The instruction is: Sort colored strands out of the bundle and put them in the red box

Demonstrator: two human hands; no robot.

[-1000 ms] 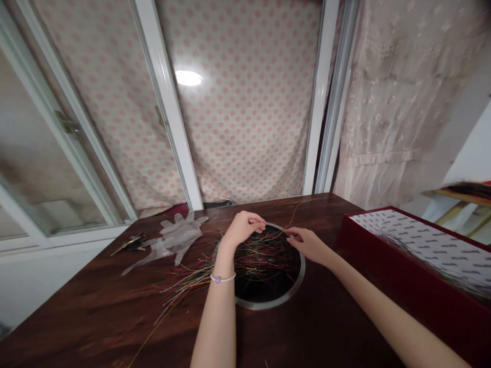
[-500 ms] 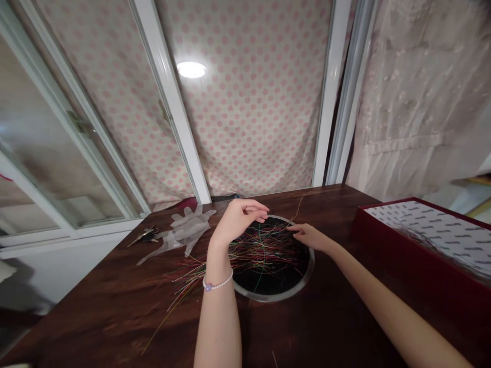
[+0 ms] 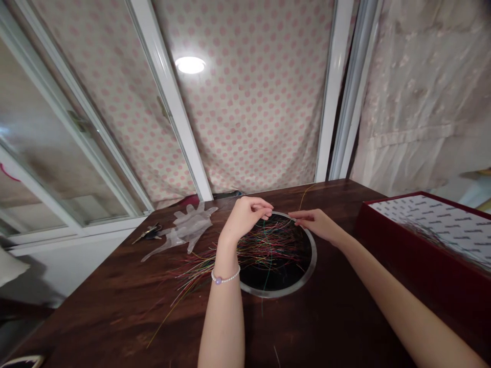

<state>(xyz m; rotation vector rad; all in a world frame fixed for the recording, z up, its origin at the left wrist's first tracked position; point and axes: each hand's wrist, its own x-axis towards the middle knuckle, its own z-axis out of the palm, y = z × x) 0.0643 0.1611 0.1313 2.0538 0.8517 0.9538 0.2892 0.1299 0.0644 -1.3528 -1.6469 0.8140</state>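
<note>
A loose bundle of thin coloured wires [image 3: 268,245] lies across a round black tray with a silvery rim [image 3: 276,293], its ends fanning out leftward onto the dark wooden table [image 3: 126,301]. Over the tray's far left edge, my left hand [image 3: 251,214] is bent at the wrist with thumb and fingers pinched together. My right hand [image 3: 312,223] pinches at the far right rim, fingertips pointing left. A thin pale wire [image 3: 274,226] curves between the two sets of fingertips. Beyond the right fingers an orange-yellow strand [image 3: 304,194] sticks up.
A crumpled clear plastic glove [image 3: 190,225] and a bunch of keys [image 3: 149,232] lie on the left of the table. To the right stands a dark red box [image 3: 378,240] with a patterned white inside and more wires in it. A curtained window [image 3: 261,102] rises behind.
My right hand has moved up slightly, its fingers now closed in a pinch rather than with the index finger stretched out. My left hand stays nearly in place. The view has shifted a little.
</note>
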